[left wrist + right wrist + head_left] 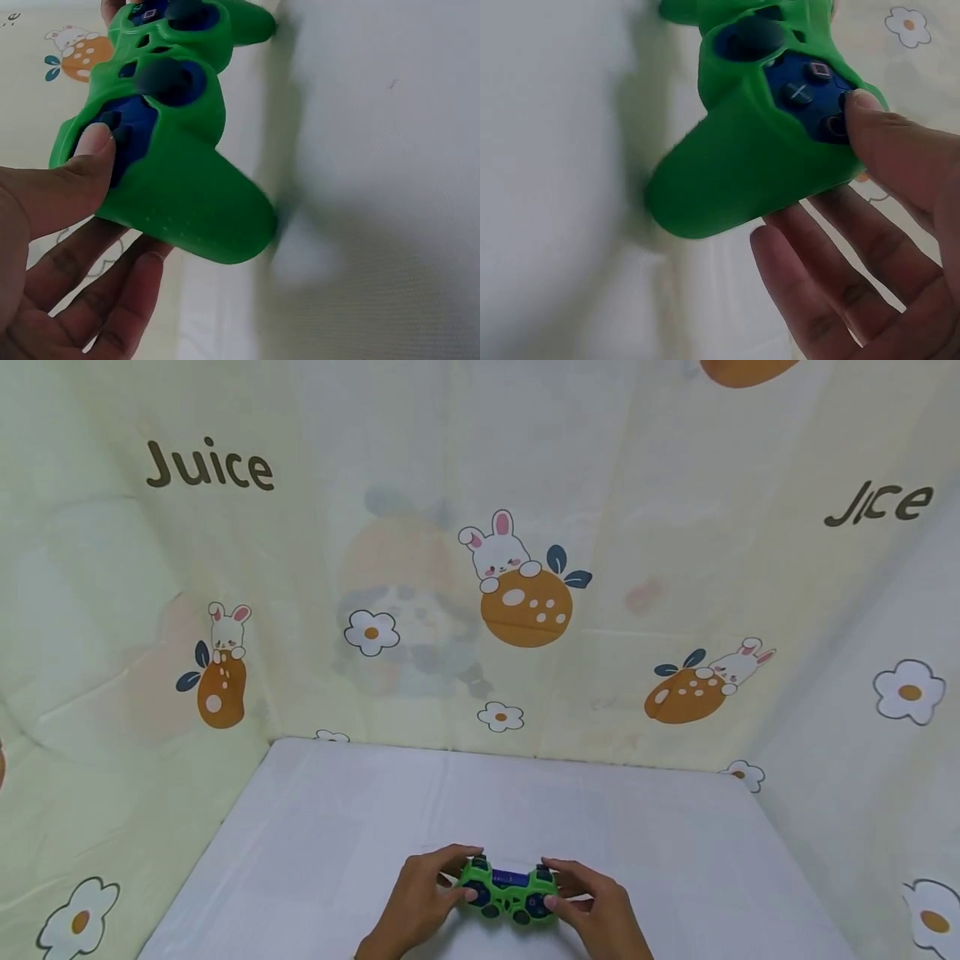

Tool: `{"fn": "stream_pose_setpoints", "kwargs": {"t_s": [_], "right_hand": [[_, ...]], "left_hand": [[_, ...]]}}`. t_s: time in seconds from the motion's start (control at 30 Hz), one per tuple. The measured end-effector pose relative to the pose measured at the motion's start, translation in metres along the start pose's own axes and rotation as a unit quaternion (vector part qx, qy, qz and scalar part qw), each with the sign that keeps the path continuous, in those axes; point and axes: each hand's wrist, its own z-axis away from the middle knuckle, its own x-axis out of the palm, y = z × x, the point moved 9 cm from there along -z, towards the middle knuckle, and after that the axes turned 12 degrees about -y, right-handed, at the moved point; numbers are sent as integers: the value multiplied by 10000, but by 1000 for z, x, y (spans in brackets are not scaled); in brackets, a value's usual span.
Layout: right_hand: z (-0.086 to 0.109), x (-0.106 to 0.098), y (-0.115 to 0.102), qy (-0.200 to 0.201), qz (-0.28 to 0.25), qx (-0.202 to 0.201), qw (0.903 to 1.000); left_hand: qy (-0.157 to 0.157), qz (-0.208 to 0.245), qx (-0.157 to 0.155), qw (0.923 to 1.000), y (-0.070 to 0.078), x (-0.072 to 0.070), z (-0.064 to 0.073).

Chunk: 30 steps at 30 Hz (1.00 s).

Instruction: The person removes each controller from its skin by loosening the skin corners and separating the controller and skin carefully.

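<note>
Between both hands is a blue game controller (512, 878) in a green cover, at the front of the white table in the head view. The left hand (422, 897) grips its left side, and in the left wrist view that thumb (94, 150) lies on the direction pad. On the other side the right hand (600, 902) pinches the controller, its thumb (870, 120) on the symbol buttons in the right wrist view. Fingers of each hand reach underneath and to the top edge. Whether the handles touch the table is hard to tell.
The white tabletop (450, 802) stretches behind and beside the hands. Cream cloth walls (637, 443) printed with rabbits, oranges and flowers stand around it at the back and both sides.
</note>
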Motion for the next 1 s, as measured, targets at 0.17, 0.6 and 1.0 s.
{"fn": "stream_pose_setpoints", "kwargs": {"t_s": [0.17,0.6,1.0], "right_hand": [[0,-3,-5,253,-306,25,9992],[-3,2,-6,794,-506,183,9954],[-6,15,-2,183,-157,-35,9997]], "left_hand": [[324,-169,147,9992,8,-8,4],[985,-840,246,9913,9,-11,12],[544,-1553,472,9852,8,1,18]]}}
